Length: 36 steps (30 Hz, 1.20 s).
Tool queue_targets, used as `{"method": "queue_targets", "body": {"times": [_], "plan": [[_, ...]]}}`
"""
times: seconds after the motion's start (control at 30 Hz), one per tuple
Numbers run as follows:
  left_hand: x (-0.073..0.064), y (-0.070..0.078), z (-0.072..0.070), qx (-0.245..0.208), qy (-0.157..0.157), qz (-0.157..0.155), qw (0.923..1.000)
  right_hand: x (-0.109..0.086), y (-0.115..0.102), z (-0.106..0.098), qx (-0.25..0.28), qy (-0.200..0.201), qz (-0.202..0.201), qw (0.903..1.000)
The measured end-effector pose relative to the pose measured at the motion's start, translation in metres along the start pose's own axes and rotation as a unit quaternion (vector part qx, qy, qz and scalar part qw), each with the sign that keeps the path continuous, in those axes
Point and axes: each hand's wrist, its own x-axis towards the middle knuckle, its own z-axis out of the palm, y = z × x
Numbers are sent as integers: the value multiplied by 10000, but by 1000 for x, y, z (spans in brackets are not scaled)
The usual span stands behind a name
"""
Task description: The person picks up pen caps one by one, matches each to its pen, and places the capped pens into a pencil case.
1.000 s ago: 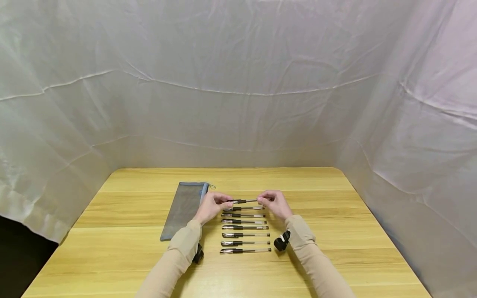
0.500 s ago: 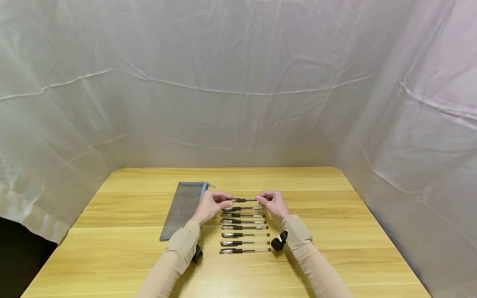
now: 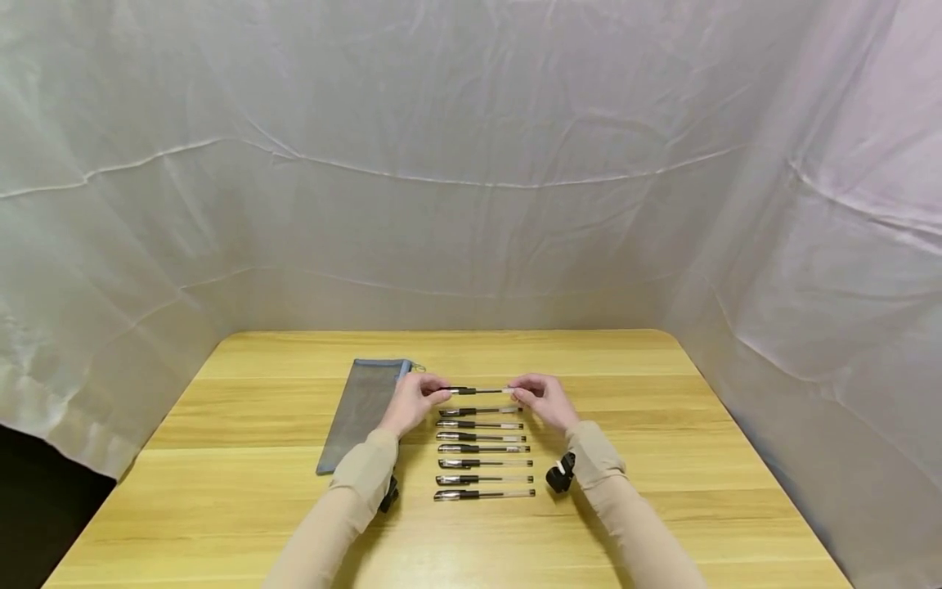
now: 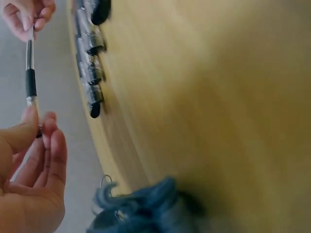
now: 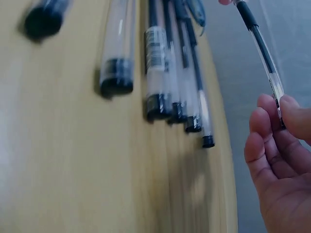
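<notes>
Both hands hold one clear-barrelled gel pen [image 3: 478, 392] level above the far end of a row of pens. My left hand [image 3: 412, 401] pinches its capped end between thumb and fingertips, which partly hide the cap. At the opposite end, the thumb and fingers of my right hand [image 3: 546, 401] pinch the black-tipped tail. The right wrist view shows the pen barrel [image 5: 264, 48] slanting down into that pinch. Several similar pens lie side by side on the table, caps to the left; the nearest pen [image 3: 464, 495] is at the front of the row.
A grey mesh zip pouch [image 3: 356, 421] with blue edging lies flat left of the row, partly behind the left forearm. The wooden table [image 3: 699, 499] ends at a pale curtain [image 3: 471, 245] behind and on both sides. Each wrist carries a small black camera [image 3: 561, 474].
The held pen has moved slightly away from the row and a little left, widening the gap to the nearest lying pen. Both hands keep their pinch; the pouch and lying pens stay put.
</notes>
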Motion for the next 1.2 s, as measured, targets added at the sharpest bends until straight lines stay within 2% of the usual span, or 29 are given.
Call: {"method": "queue_targets", "body": {"times": [0.2,0.33,0.53,0.97,1.2], "plan": [[12,-2,6,848,-217,-240,9959,11,1,3,-786,-59,223,9966],[15,-1,9,1050,-376,-443,9928,17,3,5,-1382,-158,132,9902],[15,-3,12,1119,-374,-524,9916,22,5,7,-1819,-145,65,9832],[14,-9,16,1143,-318,-492,9917,22,11,10,-1994,-295,143,9794],[11,-6,12,1033,-200,-473,9933,16,16,5,-1656,-229,252,9856]]}}
